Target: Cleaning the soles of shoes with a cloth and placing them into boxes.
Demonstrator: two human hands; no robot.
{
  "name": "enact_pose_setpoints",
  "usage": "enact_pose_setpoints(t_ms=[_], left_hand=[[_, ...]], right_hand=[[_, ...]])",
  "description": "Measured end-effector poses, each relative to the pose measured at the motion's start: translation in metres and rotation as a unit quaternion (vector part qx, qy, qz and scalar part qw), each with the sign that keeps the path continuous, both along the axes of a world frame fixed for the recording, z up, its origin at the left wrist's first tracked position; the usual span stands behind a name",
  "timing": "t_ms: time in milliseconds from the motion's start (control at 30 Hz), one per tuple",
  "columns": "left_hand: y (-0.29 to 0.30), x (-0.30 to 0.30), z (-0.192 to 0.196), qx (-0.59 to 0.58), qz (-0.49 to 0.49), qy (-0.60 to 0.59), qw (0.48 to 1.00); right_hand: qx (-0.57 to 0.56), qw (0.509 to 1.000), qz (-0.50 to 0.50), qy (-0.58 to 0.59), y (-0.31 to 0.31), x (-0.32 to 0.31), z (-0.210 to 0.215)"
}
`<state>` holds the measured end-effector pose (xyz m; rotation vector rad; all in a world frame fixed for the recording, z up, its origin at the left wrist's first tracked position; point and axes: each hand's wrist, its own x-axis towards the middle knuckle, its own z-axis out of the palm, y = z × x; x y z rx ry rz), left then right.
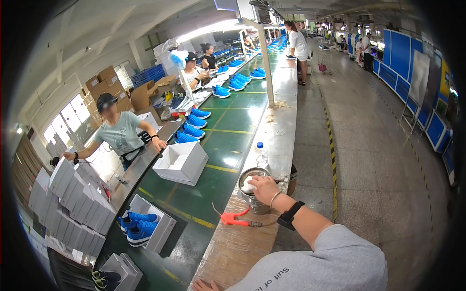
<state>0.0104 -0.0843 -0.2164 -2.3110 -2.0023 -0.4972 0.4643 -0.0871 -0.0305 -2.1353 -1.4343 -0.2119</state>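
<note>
My right hand reaches into the mouth of a round metal pot, its fingers closed on a white wad, perhaps cloth or sponge. Just left of the pot, a red air blow gun with a thin bent nozzle lies on the bench. At the lower edge, only the fingers of my left hand show, stretched out on the film-covered brown bench top. Behind the pot stands a clear bottle with a blue cap.
Left of the bench runs a green conveyor belt carrying blue sneakers, an open white box and another box with sneakers. A co-worker stands across it beside stacked white boxes. A metal post rises from the bench.
</note>
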Motion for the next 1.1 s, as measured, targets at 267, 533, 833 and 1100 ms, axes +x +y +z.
enact_pose_setpoints(t_ms=[267, 533, 833, 1100], left_hand=[[-0.001, -0.002, -0.006, 0.036, -0.023, -0.007, 0.999], [-0.001, 0.001, 0.006, -0.014, -0.012, -0.002, 1.000], [-0.002, 0.003, 0.008, -0.065, 0.010, -0.019, 0.998], [-0.002, 0.006, 0.019, -0.097, 0.006, -0.027, 0.995]], right_hand=[[0.004, 1.000, 0.003, 0.009, -0.001, 0.000, 0.001], [0.000, 1.000, 0.004, 0.011, -0.001, 0.000, 0.002], [-0.007, 1.000, 0.009, 0.022, 0.000, 0.000, 0.001], [-0.006, 1.000, 0.002, 0.014, -0.001, 0.002, -0.001]])
